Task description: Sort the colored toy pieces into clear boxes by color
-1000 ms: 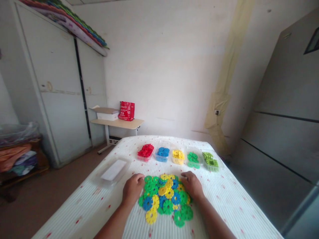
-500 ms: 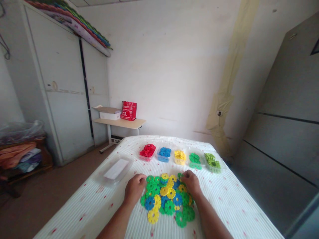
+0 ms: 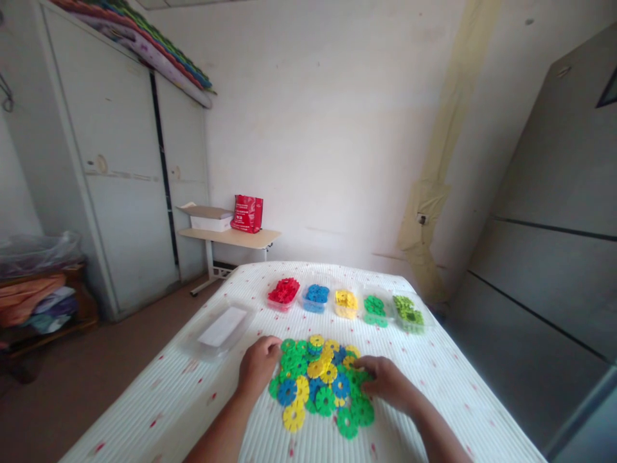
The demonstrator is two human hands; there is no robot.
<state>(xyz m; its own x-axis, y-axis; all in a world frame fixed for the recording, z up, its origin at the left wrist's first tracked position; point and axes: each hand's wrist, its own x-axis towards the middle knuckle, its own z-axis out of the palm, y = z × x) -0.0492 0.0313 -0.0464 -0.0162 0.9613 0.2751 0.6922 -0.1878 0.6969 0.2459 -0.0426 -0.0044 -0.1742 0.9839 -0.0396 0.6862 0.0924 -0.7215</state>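
Observation:
A loose pile of flat, notched plastic discs [image 3: 321, 368] in green, yellow and blue lies on the table in front of me. At the pile's left edge rests my left hand [image 3: 259, 361], its fingers curled together; whether a disc is between them is hidden. My right hand [image 3: 385, 379] reaches over the right edge, thumb and forefinger apart, touching or just above green discs there. One yellow disc [image 3: 294, 417] and a green disc [image 3: 347, 423] lie at the near side of the pile.
Behind the pile, clear tubs hold red [image 3: 284, 292], blue [image 3: 316, 296], yellow [image 3: 346, 302], green [image 3: 376, 308] and light green pieces [image 3: 408, 312]. A clear plastic lid or tray [image 3: 219, 331] with a white label lies left. A side table [image 3: 231, 238] carries a box and red bag.
My right hand has moved from the pile's far right corner toward me along its right edge, and its fingers have parted. The green disc at that corner has gone from there. My left hand stays put.

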